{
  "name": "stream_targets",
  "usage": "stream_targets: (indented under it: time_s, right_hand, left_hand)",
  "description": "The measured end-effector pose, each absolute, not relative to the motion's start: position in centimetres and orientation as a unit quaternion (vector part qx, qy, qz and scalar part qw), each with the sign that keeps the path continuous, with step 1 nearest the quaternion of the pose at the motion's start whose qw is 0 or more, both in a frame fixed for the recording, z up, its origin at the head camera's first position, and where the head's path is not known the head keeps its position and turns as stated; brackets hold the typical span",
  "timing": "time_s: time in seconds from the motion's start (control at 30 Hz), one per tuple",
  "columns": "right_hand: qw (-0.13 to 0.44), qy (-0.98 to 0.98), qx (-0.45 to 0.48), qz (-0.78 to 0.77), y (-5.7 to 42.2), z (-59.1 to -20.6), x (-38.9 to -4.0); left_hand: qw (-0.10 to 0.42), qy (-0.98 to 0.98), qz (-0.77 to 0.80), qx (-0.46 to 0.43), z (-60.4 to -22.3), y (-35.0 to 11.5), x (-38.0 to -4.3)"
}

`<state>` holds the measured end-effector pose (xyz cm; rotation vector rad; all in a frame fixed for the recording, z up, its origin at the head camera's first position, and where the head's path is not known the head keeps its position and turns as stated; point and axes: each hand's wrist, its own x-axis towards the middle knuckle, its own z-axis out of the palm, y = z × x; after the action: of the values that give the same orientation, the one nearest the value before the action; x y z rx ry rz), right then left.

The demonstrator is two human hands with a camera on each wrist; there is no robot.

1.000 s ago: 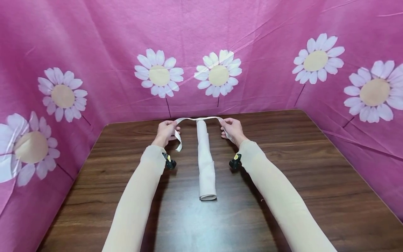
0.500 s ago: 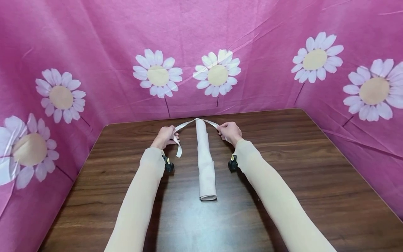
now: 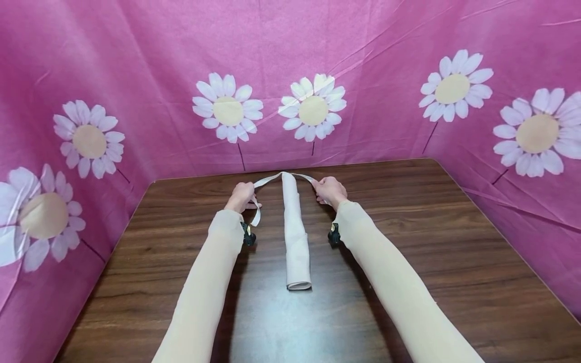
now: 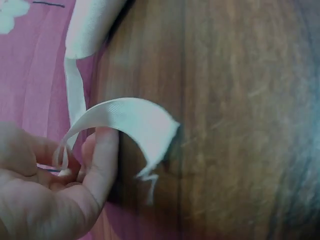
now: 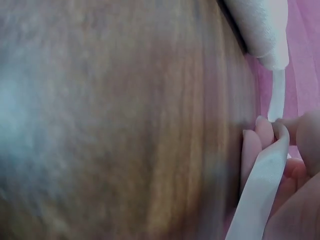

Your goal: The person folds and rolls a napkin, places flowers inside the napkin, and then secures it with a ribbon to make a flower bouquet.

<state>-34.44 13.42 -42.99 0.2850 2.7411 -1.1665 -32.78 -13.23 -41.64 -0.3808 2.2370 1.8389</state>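
A long off-white roll of cloth (image 3: 296,232) lies lengthwise on the table, its far end near the back edge. Round that end, on its far side, passes a white ribbon (image 3: 269,178). To the left, my left hand (image 3: 241,196) pinches the ribbon between thumb and fingers. Past the pinch, the ribbon's loose tail (image 4: 135,115) curls over the fingers to a frayed tip in the left wrist view. On the other side my right hand (image 3: 331,191) pinches the ribbon's other length, and its tail (image 5: 260,185) hangs across the fingers in the right wrist view.
The dark wood-grain table (image 3: 454,252) extends to both sides and in front of the roll. A pink cloth backdrop (image 3: 363,40) with printed white daisies hangs behind the table and along its sides. Small black wrist cameras (image 3: 334,235) sit under both cuffs.
Both hands have lowered slightly and come a little nearer. The ribbon's middle has gone from lying across the roll's far end to behind it. The roll has barely moved.
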Motion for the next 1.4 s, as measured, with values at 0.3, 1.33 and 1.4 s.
stream_targets:
  time_s: [0.3,1.33,1.4]
  right_hand:
    - [0.075,0.952,0.035,-0.294,12.6,-42.9,-33.8]
    - [0.051,0.94,-0.089,-0.324,19.0,-42.7,-35.0]
    - [0.059,0.938,-0.094,-0.327,19.3,-42.5,-34.8]
  left_hand:
    - [0.138,0.895,0.42,-0.066,-41.4,-12.9,-32.8]
    - [0.095,0.897,0.423,-0.092,-42.5,-19.5,-31.5]
    - [0.105,0.899,0.418,-0.081,-42.5,-19.8,-31.3]
